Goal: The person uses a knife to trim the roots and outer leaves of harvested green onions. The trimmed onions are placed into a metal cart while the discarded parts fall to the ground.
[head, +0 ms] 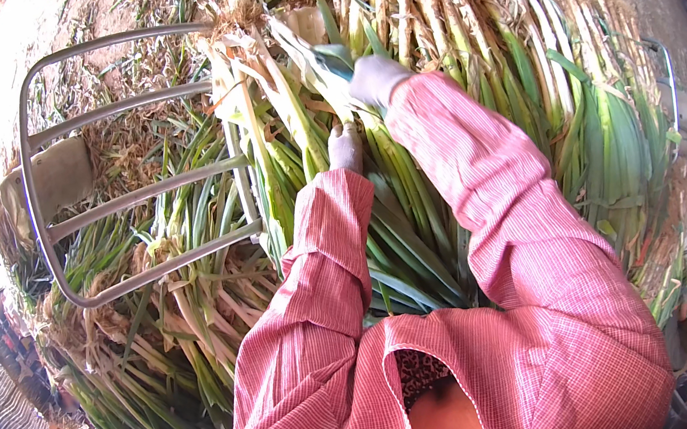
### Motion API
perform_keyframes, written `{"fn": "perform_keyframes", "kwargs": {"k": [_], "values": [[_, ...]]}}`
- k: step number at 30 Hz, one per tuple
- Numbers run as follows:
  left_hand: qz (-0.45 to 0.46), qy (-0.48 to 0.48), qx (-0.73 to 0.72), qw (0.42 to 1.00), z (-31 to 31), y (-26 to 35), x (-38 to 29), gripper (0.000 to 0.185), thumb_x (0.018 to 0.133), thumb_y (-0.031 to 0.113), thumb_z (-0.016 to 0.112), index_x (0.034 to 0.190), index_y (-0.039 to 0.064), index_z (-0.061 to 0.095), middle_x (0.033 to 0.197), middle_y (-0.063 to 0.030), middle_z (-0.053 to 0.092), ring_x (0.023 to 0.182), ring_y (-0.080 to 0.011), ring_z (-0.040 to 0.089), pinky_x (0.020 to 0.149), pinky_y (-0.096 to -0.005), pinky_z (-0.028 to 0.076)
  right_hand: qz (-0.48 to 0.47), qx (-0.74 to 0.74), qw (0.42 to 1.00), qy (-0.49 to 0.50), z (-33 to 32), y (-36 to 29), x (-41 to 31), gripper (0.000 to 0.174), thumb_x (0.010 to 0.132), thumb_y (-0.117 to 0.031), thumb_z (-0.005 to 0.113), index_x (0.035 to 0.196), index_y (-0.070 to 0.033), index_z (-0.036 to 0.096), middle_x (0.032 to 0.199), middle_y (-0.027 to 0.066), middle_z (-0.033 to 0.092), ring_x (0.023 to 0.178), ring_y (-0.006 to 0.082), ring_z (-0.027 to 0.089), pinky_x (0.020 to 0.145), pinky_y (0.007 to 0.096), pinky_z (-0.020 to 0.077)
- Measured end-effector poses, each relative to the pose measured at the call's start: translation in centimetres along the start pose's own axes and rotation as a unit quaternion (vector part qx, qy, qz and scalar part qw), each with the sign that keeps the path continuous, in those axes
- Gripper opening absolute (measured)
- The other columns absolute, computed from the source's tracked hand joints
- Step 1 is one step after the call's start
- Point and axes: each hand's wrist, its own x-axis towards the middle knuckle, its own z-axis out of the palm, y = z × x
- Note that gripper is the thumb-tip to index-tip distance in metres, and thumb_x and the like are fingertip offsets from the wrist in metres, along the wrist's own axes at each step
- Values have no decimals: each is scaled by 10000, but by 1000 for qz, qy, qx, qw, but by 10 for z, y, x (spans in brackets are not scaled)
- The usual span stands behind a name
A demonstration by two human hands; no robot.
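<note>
My left hand [345, 148], in a pale glove, grips a long green onion [327, 89] by its stalk, its root end pointing up and left. My right hand [379, 78], also gloved, is curled just above and to the right, close to that stalk. A blurred blue-green thing [333, 59] sticks out of it; whether it is a leaf or a tool I cannot tell. Left of my hands, several green onions with pale, loose skins [265, 88] rest over the edge of a metal-tube frame [148, 191]. Green leaves [410, 251] spread below my forearms.
Rows of green onions [409, 17] lie roots-up at the upper right, with another bundle [609, 108] farther right. More onions [170, 328] are heaped at the lower left. Trimmed leaves and dry skins [122, 68] litter the ground behind the frame. A beige pad [46, 182] sits by the frame.
</note>
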Motion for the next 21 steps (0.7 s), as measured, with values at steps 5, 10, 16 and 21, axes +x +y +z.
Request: {"fn": "perform_keyframes", "kwargs": {"k": [5, 10, 16, 21], "values": [[198, 34, 292, 935, -11, 31, -42, 572, 886, 188, 693, 1394, 37, 477, 1244, -229, 624, 1174, -422, 587, 1008, -434, 470, -31, 2, 999, 8, 2, -1, 4, 430, 958, -326, 546, 1139, 40, 682, 1057, 212, 722, 993, 284, 716, 913, 387, 549], [58, 139, 555, 818, -48, 58, -43, 986, 796, 305, 788, 1575, 52, 239, 1493, -215, 410, 1337, -328, 464, 1150, -421, 387, -52, -6, 999, -5, 50, 54, -57, 382, 916, -295, 589, 1139, -7, 702, 1009, 192, 734, 962, 336, 723, 910, 431, 556], [82, 63, 184, 977, -99, 38, -35, 563, 713, 144, 733, 1227, -18, 570, 972, -174, 704, 844, -292, 700, 817, -367, 579, -82, -41, 994, -64, 99, 94, -129, 348, 888, -306, 613, 1047, -5, 682, 987, 224, 724, 961, 385, 707, 897, 454, 553], [8, -39, -53, 998, -123, 37, -40, 434, 731, 78, 664, 1151, -19, 616, 917, -101, 667, 757, -213, 656, 693, -339, 565, -89, -25, 995, -36, 121, 91, -119, 347, 880, -308, 625, 1042, -6, 684, 968, 225, 728, 960, 385, 711, 891, 458, 560]]}}
